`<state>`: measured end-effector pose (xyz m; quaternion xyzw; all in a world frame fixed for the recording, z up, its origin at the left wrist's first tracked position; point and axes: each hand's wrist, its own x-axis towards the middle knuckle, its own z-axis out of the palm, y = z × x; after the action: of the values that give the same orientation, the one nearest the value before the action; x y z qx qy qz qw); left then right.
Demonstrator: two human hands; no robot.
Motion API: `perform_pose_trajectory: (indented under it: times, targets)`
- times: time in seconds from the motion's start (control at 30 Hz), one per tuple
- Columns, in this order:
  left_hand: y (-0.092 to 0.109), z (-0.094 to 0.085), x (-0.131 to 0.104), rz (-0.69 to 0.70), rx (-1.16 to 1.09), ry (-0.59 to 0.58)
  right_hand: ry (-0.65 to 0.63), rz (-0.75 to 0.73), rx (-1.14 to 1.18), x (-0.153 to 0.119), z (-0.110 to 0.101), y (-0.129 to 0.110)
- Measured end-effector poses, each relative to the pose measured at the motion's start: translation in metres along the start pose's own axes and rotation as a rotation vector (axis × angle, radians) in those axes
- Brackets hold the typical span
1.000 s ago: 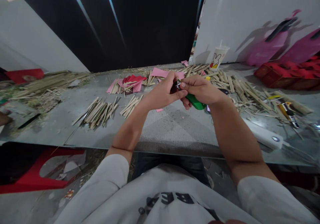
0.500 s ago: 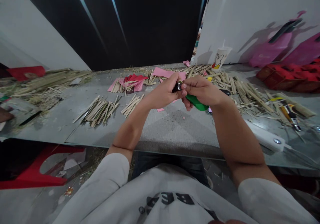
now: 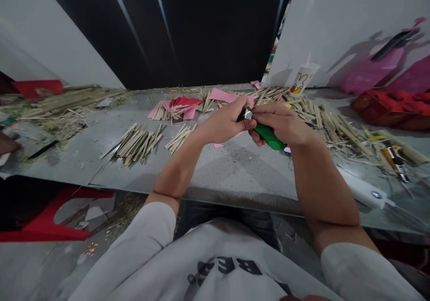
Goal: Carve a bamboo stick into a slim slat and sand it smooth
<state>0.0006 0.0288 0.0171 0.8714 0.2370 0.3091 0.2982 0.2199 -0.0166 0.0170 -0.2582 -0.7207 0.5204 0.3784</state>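
Both hands raised together above the grey table [image 3: 235,175], meeting over its middle; right hand [image 3: 282,124] wrapped round a green lighter [image 3: 268,136], fingers curled about the body, thumb and forefinger pinching near the metal head [image 3: 248,114]; left hand [image 3: 223,124] closed against that same metal head, fingertips touching it, thumb pressed close beside the right forefinger; lighter tilted, green end pointing down toward the table, held clear of the surface. Just beyond the lighter, pink and red paper pieces [image 3: 183,107] spread among short sticks; left of the lighter, two small bundles of cut sticks [image 3: 136,143] lying on the table, well apart from the hands; right of the lighter, a wide scatter of longer sticks [image 3: 322,119]; farther back on that side, a white cup with a rabbit picture [image 3: 302,80] against the wall; nearer on the right, a white tool [image 3: 364,192] lying by the table edge; below the table to the left, a red stool [image 3: 50,222].
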Motion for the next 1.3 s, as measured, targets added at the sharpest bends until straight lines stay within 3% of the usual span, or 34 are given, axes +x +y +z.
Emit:
perform_pose_trajectory:
  times: [0.13,0.37,0.73,1.17,1.3]
  targets:
    - [0.001,-0.002,-0.001,-0.001,0.0,0.038,-0.047,-0.013,-0.068,-0.001,0.0,0.002]
    - [-0.001,-0.002,0.001,-0.003,0.009,0.075,0.05,-0.044,-0.168,-0.001,0.006,0.005]
    - [0.001,-0.002,-0.002,-0.03,0.038,0.03,0.006,-0.005,-0.213,-0.001,0.008,0.003]
    - [-0.007,-0.003,0.001,0.023,0.032,0.048,0.12,-0.052,-0.179,0.004,0.012,0.01]
    - [-0.005,-0.005,-0.001,0.0,0.038,0.027,0.08,-0.027,-0.178,0.004,0.013,0.008]
